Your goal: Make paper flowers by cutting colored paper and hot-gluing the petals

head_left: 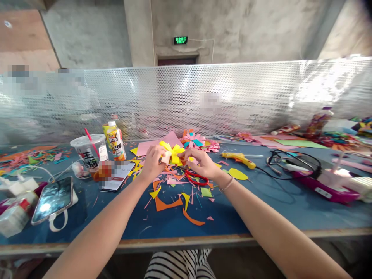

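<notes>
Two bare hands meet over the middle of the blue table (261, 217), toward its far edge. The left hand (152, 162) has its grip pinched on the left side of a yellow paper flower (172, 152), thumb and fingers pressed onto a pale pink petal. The right hand (203, 162) pinches the flower's right side, its fingers closed on the folded paper. The flower sits just above the tabletop, between both hands.

Red-handled scissors (197, 179) lie on the table just under the right hand. Orange, yellow and pink paper scraps (167, 203) are scattered from the hands toward the near edge. A yellow glue gun (238, 158) rests to the right, near a tangle of black cable (293, 162). Finished paper flowers (196, 141) lie by the far edge, beside a pink sheet (145, 147). Toward the left edge stand a plastic cup with a red straw (88, 151) and a juice carton (116, 143), with a phone (54, 198) lying near the left near corner.
</notes>
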Motion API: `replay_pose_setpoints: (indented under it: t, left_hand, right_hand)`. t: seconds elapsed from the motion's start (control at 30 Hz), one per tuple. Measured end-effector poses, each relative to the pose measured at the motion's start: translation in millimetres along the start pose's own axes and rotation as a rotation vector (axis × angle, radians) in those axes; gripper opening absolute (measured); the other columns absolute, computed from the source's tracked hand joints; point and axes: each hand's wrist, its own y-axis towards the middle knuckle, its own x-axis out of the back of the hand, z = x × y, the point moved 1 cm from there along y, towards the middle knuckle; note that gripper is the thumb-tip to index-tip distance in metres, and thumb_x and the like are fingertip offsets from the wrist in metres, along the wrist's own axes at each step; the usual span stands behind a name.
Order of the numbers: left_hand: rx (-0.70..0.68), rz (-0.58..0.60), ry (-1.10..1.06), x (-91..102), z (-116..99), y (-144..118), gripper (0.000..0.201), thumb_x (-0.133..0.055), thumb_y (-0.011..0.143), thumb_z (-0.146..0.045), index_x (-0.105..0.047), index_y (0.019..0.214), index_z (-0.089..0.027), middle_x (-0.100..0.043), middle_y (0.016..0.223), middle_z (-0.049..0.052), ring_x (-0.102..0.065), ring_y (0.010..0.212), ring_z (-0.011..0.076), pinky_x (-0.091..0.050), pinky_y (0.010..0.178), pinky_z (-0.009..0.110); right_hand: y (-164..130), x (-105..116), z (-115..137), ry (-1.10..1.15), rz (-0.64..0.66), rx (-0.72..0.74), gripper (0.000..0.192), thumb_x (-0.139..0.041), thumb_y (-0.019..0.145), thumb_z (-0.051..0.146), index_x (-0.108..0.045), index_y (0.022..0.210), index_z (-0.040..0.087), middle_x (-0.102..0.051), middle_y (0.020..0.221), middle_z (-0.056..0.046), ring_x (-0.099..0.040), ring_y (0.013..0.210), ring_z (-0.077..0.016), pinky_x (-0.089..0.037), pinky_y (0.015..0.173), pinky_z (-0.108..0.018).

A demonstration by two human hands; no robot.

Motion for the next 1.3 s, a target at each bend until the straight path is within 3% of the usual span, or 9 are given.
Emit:
replay_pose_setpoints:
  t: [0.13,0.27,0.53,0.7,0.93,1.3]
  left_hand:
    - [-0.086,-0.086,0.074,2.1,-0.1,0.1,0.020,-0.058,0.071,-0.008,-0.043,0.075,-0.021,-0.054,0.091,0.003,-0.051,0.092,0.0173,-0.044,0.080,0.035]
    - [-0.077,-0.110,0.075,4.1,-2.9,0.6,0.019,-0.058,0.072,-0.010,-0.042,0.074,-0.021,-0.054,0.090,0.003,-0.051,0.094,0.0171,-0.043,0.081,0.035]
    - [0.065,-0.043,0.045,4.3,-4.5,0.5,0.018,-0.057,0.073,-0.014,-0.041,0.070,-0.021,-0.055,0.089,0.003,-0.051,0.094,0.0178,-0.043,0.083,0.037]
    - [0.059,-0.025,0.010,2.5,-2.7,0.0,0.016,-0.057,0.074,-0.016,-0.042,0.073,-0.021,-0.055,0.090,0.003,-0.051,0.092,0.0174,-0.043,0.081,0.035]
    - [0.057,-0.004,0.018,1.1,0.4,-2.3,0.017,-0.056,0.073,-0.014,-0.041,0.075,-0.021,-0.055,0.087,0.003,-0.052,0.087,0.0166,-0.042,0.078,0.032]
    - [0.245,0.118,0.008,-2.8,-3.3,-2.9,0.028,-0.053,0.062,-0.006,-0.046,0.085,-0.020,-0.055,0.086,0.005,-0.054,0.088,0.0207,-0.041,0.078,0.035]
  right_hand:
    - [-1.8,-1.1,12.4,-0.278,0.053,0.210,0.005,-0.054,0.076,0.018,-0.050,0.080,0.019,-0.059,0.102,-0.010,-0.054,0.102,-0.0176,-0.045,0.087,-0.035]
    - [-3.6,-6.4,14.4,-0.388,0.066,0.250,0.006,-0.053,0.077,0.020,-0.049,0.081,0.019,-0.056,0.111,-0.012,-0.049,0.111,-0.0193,-0.044,0.091,-0.037]
    - [-3.3,-8.9,16.0,-0.454,0.084,0.214,0.007,-0.047,0.080,0.020,-0.049,0.087,0.021,-0.057,0.111,-0.012,-0.048,0.114,-0.0213,-0.044,0.093,-0.043]
    - [-2.6,-7.9,12.8,-0.491,0.080,0.225,0.023,-0.043,0.081,0.015,-0.048,0.103,0.021,-0.057,0.114,-0.011,-0.050,0.111,-0.0208,-0.044,0.092,-0.043]
    - [-4.0,-6.9,9.2,-0.518,0.098,0.206,0.032,-0.047,0.082,0.020,-0.045,0.114,0.018,-0.058,0.112,-0.012,-0.052,0.108,-0.0211,-0.046,0.090,-0.039]
    - [-1.4,-10.0,4.7,-0.362,-0.055,-0.005,0.026,-0.048,0.081,0.024,-0.048,0.107,0.021,-0.060,0.100,-0.009,-0.058,0.088,-0.0186,-0.048,0.078,-0.034]
